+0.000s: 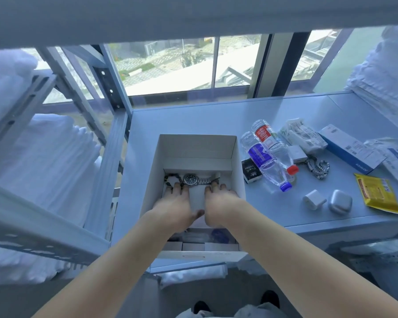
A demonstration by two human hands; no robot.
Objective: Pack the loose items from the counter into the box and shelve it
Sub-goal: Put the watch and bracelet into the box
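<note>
Hands, left (173, 204) and right (218, 203), rest spread inside the box (237, 161), while loose water bottles (265, 157) lie right of it, nearer the right hand.

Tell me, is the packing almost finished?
Not yet. Done: a watch and a bead bracelet already lie inside the box. In hand: the left hand and right hand reach into it, fingertips near the watch. Left: two water bottles, a chain, a charger plug, an earbud case, a yellow packet and cartons still wait on the counter. Shelving comes last.
</note>
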